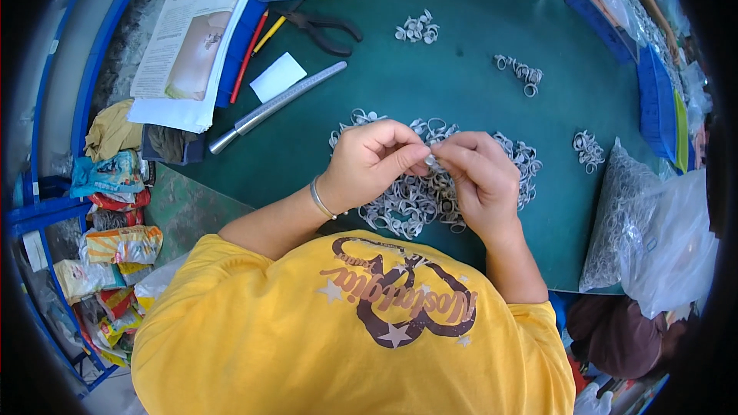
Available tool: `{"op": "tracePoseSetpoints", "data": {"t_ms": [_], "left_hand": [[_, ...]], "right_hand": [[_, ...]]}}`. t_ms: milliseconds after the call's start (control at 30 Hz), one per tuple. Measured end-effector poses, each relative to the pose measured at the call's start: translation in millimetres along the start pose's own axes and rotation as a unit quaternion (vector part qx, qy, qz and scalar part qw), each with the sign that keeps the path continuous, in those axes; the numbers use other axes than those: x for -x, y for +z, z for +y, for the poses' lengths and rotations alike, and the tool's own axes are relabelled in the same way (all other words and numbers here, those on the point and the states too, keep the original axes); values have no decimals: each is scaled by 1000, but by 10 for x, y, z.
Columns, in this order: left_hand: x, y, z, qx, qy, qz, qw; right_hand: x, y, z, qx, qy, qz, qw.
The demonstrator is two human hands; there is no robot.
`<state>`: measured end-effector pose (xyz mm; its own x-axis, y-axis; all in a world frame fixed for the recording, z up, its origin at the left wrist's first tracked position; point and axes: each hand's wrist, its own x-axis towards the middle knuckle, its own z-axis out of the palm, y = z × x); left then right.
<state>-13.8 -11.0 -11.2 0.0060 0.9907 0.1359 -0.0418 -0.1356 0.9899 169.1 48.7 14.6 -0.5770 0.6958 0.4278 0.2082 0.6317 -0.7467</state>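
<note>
— What's in the grip?

— A small silver ring [432, 160], pinched between the fingertips of both hands. The left hand [369, 165] and the right hand [477, 177] meet over it, fingers closed narrow on the metal, just above the big pile [415, 204] of rings on the green table [461, 54].

— Which way does the ring point?

— Too small and too covered to tell. Fingertips hide most of it, so I can't give its axis.

— How far along does the work look?

— Early to middling, I'd judge. The pile under the hands is by far the largest heap. Three smaller heaps lie farther out: one [417, 29] well beyond the hands, one [521, 71] beyond and to the right, one [588, 148] off to the right. If those are the finished ones, most remain.

— And around that?

— A tapered steel mandrel [277, 106] lies beyond and left of the grip, with pliers [327, 31] past it. To the right, a clear bag [619, 215] packed with more rings.
</note>
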Motion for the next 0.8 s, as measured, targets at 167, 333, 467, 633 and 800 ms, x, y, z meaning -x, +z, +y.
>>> {"op": "tracePoseSetpoints", "data": {"t_ms": [167,333,467,633,800], "left_hand": [[-53,6,-48,134,-3,32,990],[-137,-75,8,-235,267,99,929],[-189,-145,78,-287,268,149,907],[-211,-412,-32,-296,114,164,934],[-107,-489,-235,-396,53,61,915]], "right_hand": [[-63,19,-37,-50,-21,-2,999],[-223,57,-80,-80,64,-28,994],[-460,56,172,5,-45,-25,999],[-986,128,874,150,-45,14,988],[-1309,270,1211,193,-113,7,975]]}}
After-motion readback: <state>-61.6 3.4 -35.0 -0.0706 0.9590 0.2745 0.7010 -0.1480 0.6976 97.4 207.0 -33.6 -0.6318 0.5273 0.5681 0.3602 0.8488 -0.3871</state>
